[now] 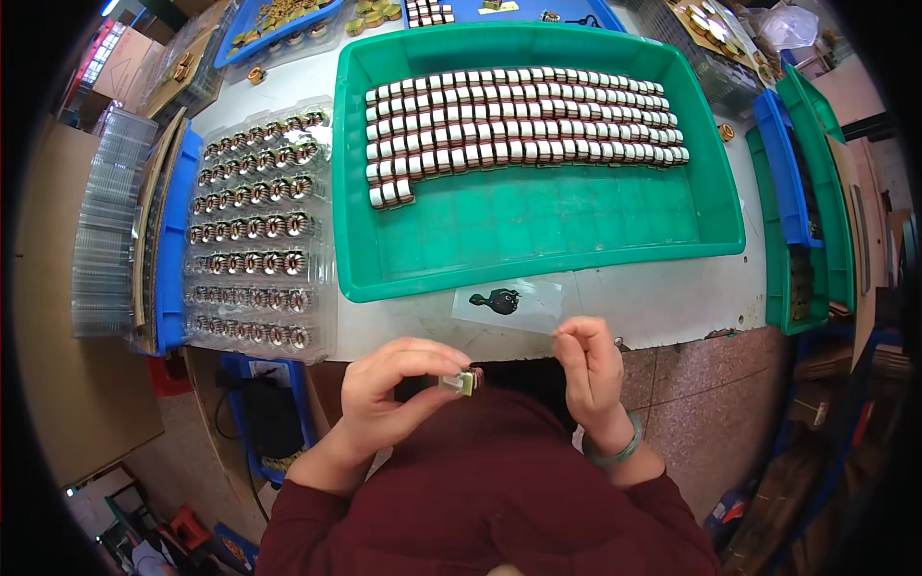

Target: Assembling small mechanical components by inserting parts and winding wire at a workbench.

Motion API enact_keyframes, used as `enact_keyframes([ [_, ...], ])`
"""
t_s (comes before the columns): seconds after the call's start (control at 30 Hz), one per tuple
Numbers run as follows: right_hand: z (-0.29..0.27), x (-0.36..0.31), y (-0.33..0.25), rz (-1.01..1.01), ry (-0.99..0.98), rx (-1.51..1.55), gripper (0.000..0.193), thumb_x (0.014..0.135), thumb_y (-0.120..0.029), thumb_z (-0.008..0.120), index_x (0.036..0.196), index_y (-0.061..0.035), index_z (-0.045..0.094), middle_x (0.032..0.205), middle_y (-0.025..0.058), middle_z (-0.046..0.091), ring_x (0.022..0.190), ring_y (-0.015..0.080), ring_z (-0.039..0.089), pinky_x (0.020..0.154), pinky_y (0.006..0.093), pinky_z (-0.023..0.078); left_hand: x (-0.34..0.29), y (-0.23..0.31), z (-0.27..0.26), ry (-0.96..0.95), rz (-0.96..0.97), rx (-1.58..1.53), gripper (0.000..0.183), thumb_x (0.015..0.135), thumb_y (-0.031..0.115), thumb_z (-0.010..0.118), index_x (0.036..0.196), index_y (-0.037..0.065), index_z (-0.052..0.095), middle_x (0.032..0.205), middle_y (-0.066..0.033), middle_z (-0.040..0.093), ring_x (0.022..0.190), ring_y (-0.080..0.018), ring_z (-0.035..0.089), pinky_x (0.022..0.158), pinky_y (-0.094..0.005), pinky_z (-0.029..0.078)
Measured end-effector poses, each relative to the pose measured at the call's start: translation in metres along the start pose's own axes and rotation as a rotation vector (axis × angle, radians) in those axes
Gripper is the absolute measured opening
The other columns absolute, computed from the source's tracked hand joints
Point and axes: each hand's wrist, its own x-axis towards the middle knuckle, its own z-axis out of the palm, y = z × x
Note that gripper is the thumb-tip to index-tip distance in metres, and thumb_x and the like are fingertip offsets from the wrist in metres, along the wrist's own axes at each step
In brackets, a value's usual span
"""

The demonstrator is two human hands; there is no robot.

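Note:
Between the thumb and fingers of my left hand is a small wire-wound coil with a pale block face, held in front of my body. My right hand is closed in a pinch off the near edge of the table, by the corner of a clear sheet. Whatever those fingertips hold is too small to make out. On the sheet lies a glossy black blob with a tail to the left.
Behind the sheet stands a green bin with rows of white-topped coils. Clear trays of ring-shaped coils lie at the left. Blue trays line the back; green and blue bins stand on edge at the right.

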Motion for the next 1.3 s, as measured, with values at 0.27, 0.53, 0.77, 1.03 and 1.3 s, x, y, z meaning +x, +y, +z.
enact_keyframes([
  [0.27, -0.003, 0.016, 0.028, -0.403, 0.036, -0.693, 0.01, 0.069, -0.002, 0.067, 0.072, -0.0084, 0.06, 0.07, -0.0004, 0.056, 0.061, 0.0151, 0.048, 0.061, 0.0258, 0.038, -0.005, -0.03, 0.0, -0.268, -0.071, 0.578, 0.021, 0.073, 0.003, 0.063, 0.093, 0.004, 0.057, 0.103, -0.0057, 0.063, 0.086, -0.0206, 0.058, 0.073, -0.0289, 0.046],
  [0.53, -0.001, 0.025, 0.039, -0.511, 0.059, -0.828, 0.014, 0.064, -0.003, 0.07, 0.071, -0.0107, 0.06, 0.066, -0.0011, 0.052, 0.06, 0.0168, 0.046, 0.067, 0.0285, 0.036, -0.003, -0.038, -0.002, -0.303, -0.134, 0.666, 0.019, 0.076, 0.006, 0.061, 0.094, 0.005, 0.055, 0.111, -0.0064, 0.06, 0.081, -0.0219, 0.057, 0.07, -0.0291, 0.045],
  [0.77, -0.001, 0.027, 0.044, -0.524, 0.054, -0.843, 0.015, 0.062, -0.003, 0.071, 0.07, -0.011, 0.06, 0.064, -0.001, 0.051, 0.059, 0.0169, 0.045, 0.065, 0.0286, 0.036, 0.0, -0.039, -0.003, -0.321, -0.129, 0.668, 0.019, 0.076, 0.006, 0.061, 0.093, 0.005, 0.055, 0.112, -0.0078, 0.06, 0.079, -0.0224, 0.056, 0.069, -0.0292, 0.045],
  [1.03, -0.002, 0.025, 0.04, -0.46, 0.079, -0.744, 0.014, 0.064, -0.001, 0.07, 0.07, -0.0098, 0.061, 0.065, -0.0009, 0.051, 0.059, 0.0156, 0.044, 0.065, 0.0273, 0.036, -0.001, -0.039, -0.006, -0.311, -0.154, 0.585, 0.021, 0.074, 0.004, 0.063, 0.093, 0.004, 0.055, 0.108, -0.0073, 0.061, 0.075, -0.019, 0.056, 0.066, -0.0274, 0.045],
  [1.3, 0.0, 0.015, 0.003, -0.045, 0.045, -0.109, 0.01, 0.068, 0.001, 0.069, 0.074, -0.0059, 0.063, 0.065, -0.0014, 0.052, 0.06, 0.0124, 0.043, 0.065, 0.024, 0.036, -0.002, -0.033, 0.002, -0.023, -0.169, 0.043, 0.024, 0.071, -0.006, 0.065, 0.093, 0.002, 0.058, 0.1, -0.0095, 0.062, 0.08, -0.0171, 0.06, 0.069, -0.0245, 0.049],
])
